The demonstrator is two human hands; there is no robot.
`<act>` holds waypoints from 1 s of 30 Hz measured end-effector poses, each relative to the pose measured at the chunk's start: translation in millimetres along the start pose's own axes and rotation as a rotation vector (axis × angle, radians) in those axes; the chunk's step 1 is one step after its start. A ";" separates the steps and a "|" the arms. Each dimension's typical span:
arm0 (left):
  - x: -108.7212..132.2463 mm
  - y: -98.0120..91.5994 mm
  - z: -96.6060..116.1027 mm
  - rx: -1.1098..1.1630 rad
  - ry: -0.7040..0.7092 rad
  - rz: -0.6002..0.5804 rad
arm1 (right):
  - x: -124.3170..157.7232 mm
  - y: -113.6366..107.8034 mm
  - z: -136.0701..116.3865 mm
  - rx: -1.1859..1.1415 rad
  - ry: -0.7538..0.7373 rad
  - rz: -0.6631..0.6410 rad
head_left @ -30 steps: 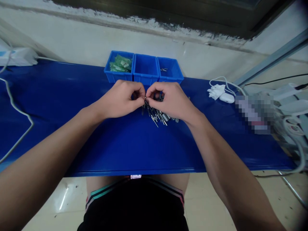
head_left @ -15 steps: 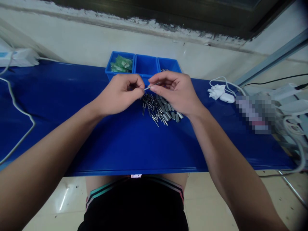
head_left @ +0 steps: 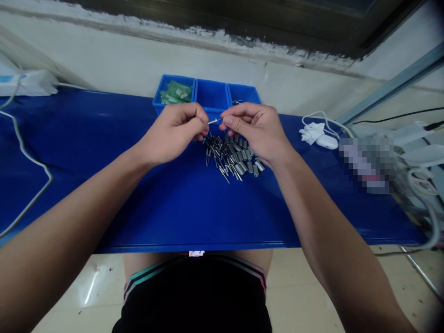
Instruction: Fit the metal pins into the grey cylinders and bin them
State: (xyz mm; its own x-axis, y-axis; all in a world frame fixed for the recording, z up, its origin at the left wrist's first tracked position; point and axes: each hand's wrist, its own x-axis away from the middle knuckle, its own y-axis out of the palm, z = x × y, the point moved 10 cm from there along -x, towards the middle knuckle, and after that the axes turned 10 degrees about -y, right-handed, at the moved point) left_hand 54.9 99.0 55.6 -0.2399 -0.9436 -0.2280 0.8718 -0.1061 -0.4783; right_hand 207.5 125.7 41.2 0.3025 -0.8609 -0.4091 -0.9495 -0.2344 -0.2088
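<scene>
Between my fingertips a thin silvery pop rivet (head_left: 214,121) is held above the table. My left hand (head_left: 178,132) pinches its left end, and my right hand (head_left: 255,129) pinches the right end between thumb and forefinger. Just under the hands lies a pile of loose pop rivets (head_left: 217,152) on the blue table. Mixed in at the pile's right side are several short metal hex standoffs (head_left: 249,166), partly covered from view by my right hand.
Behind the hands stand three joined blue bins (head_left: 212,92): green packets (head_left: 176,91) in the left one, a few rivets in the right one. A crumpled tissue (head_left: 312,132), a white earbud case (head_left: 327,141) and cables are at the right. A white cable (head_left: 26,148) runs along the left.
My right hand has slid slightly right along the rivet, so more of it shows between the hands. The pile and bins stay as they were.
</scene>
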 end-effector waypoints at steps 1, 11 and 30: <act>0.3 1.5 -0.1 -0.012 0.001 -0.009 | -0.7 -4.8 2.4 0.010 0.024 0.020; 18.3 45.7 -4.8 -0.559 0.233 -0.235 | -1.4 -80.2 57.9 0.069 0.362 0.344; 14.7 46.5 -19.6 -0.671 0.164 -0.240 | 0.6 -82.6 73.2 0.080 0.354 0.396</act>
State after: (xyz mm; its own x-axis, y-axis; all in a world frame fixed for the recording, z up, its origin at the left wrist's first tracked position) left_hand 83.5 86.3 13.3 -0.4980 -0.8541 -0.1503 0.3500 -0.0393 -0.9359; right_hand 292.2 177.6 -6.9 -0.1375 -0.9793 -0.1484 -0.9717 0.1624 -0.1717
